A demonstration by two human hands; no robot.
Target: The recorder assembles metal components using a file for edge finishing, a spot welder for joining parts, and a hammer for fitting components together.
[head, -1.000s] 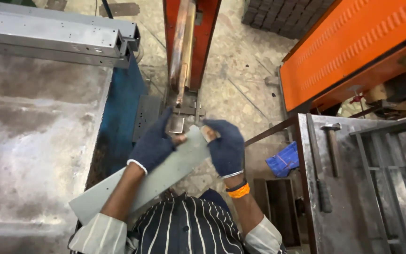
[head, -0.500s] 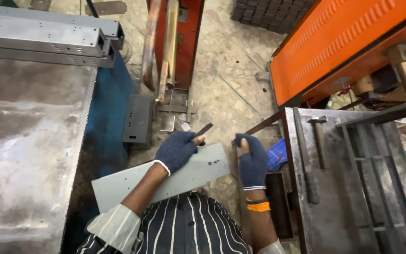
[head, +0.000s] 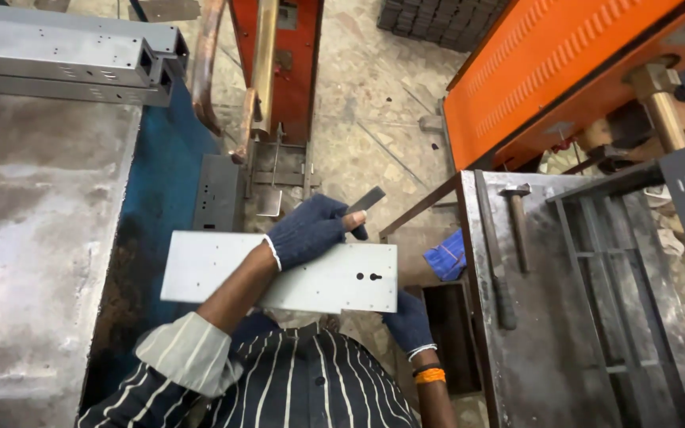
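Panel (head: 295,273) rides level: my left hand (head: 308,231) pins it, pinching a small strip (head: 365,200); right hand (head: 408,321) grips underneath.

gloved left hand (head: 311,231) and right hand (head: 410,321) hold a grey metal panel (head: 323,281)

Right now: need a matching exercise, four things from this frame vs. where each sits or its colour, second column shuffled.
Things:
1. grey metal panel
2. hammer
3. square metal tubes
4. blue cloth

Places or states:
A. stacked at the far edge of the left bench
B. lying on the right-hand metal table
C. held between the left hand and right hand
D. tucked just left of the right-hand table's edge

Pairs: 1-C, 2-B, 3-A, 4-D
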